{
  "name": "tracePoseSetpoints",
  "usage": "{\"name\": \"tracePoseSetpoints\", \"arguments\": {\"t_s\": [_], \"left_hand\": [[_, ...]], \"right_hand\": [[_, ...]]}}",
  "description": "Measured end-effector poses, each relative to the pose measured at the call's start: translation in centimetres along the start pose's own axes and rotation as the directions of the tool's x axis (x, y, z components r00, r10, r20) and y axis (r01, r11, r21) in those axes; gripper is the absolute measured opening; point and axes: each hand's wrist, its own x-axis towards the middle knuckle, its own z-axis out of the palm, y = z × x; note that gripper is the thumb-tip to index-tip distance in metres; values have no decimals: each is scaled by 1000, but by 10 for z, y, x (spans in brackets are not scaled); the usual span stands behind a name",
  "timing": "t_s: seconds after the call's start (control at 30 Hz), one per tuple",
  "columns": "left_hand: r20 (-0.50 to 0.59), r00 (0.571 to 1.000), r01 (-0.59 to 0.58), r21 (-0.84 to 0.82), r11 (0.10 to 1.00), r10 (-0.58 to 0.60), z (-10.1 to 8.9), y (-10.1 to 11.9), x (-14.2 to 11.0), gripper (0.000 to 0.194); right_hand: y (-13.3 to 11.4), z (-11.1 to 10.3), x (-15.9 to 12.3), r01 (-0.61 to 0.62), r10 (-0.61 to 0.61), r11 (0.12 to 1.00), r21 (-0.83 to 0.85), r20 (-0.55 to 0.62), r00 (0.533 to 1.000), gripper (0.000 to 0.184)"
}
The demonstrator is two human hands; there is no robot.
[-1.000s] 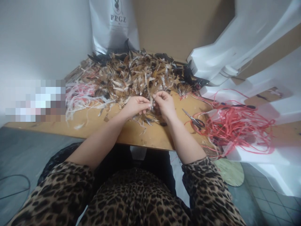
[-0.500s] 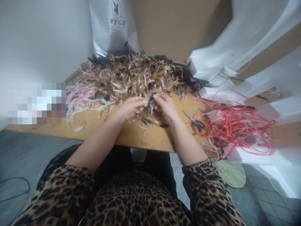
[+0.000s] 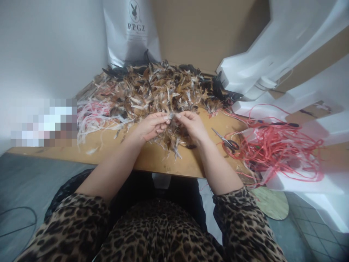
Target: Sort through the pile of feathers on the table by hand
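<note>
Brown and cream feathers heap up in a broad pile (image 3: 160, 85) at 12 o'clock from your hands, with darker ones along its far edge. Right at the dial's centre, over the near edge of that pile, you have a small feather tuft (image 3: 171, 115) between your fingertips. Your left hand (image 3: 153, 126) pinches it with thumb and forefinger, its other fingers curled under; your right hand (image 3: 192, 126) pinches it from the opposite side. The tuft is too blurred for you to tell single quills apart. Just below, at 6 o'clock, loose feathers (image 3: 172, 142) lie on the wooden tabletop (image 3: 152, 160).

At 4 o'clock your scissors (image 3: 231, 145) rest with blades aimed toward 10, the dark handles beside a tangle of red strands (image 3: 278, 149). White and pink strands (image 3: 94, 122) spread at 9 o'clock. A silvery bag (image 3: 133, 42) stands behind the pile at 11, lettered PPGZ.
</note>
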Motion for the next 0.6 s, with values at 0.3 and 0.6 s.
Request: {"name": "tracePoseSetpoints", "arguments": {"t_s": [0.3, 0.6], "left_hand": [[-3, 1000, -15, 56, 998, 15, 0, -5, 2, 28], [-51, 999, 2, 72, 997, 2, -3, -11, 3, 25]], "right_hand": [[6, 9, 2, -186, 155, 942, 281, 127, 980, 42], [6, 15, 0, -203, 167, 880, 429, 121, 979, 40]]}}
